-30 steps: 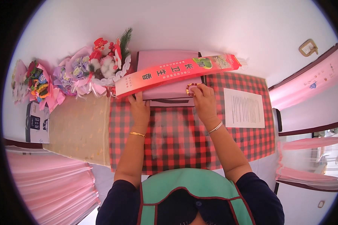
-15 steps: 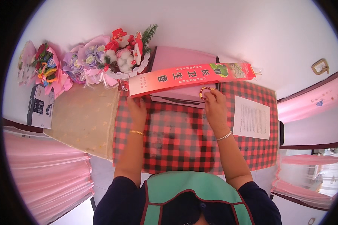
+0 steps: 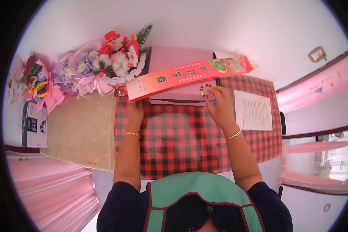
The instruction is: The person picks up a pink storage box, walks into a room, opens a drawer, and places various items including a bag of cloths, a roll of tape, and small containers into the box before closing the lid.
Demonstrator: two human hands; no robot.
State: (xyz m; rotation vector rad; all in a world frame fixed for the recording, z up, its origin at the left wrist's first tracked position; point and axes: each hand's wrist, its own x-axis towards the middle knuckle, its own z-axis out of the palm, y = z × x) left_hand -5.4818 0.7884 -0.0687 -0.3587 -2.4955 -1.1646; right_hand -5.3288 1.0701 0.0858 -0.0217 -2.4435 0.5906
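A long, flat red packet of incense sticks point(image 3: 189, 75) lies slantwise over a pink box point(image 3: 181, 58) with dark edges. At the packet's lower left end is my left hand point(image 3: 135, 110), its fingers closed on the edge and partly hidden beneath it. A ring of red and yellow beads, a bracelet point(image 3: 202, 92), hangs from the pinched fingers of my right hand point(image 3: 221, 106), just in front of the packet and over the box.
A red and black checked cloth point(image 3: 174, 154) covers the table. To the right lies a printed sheet point(image 3: 253, 110). Several wrapped bouquets point(image 3: 83, 69) stand along the wall at the left, beside a beige cloth point(image 3: 81, 131) and a white and dark carton point(image 3: 34, 123).
The whole view has turned and shifted slightly. My right fingers have spread a little around the bracelet, which now shows as a fuller ring. My left hand stays at the packet's end.
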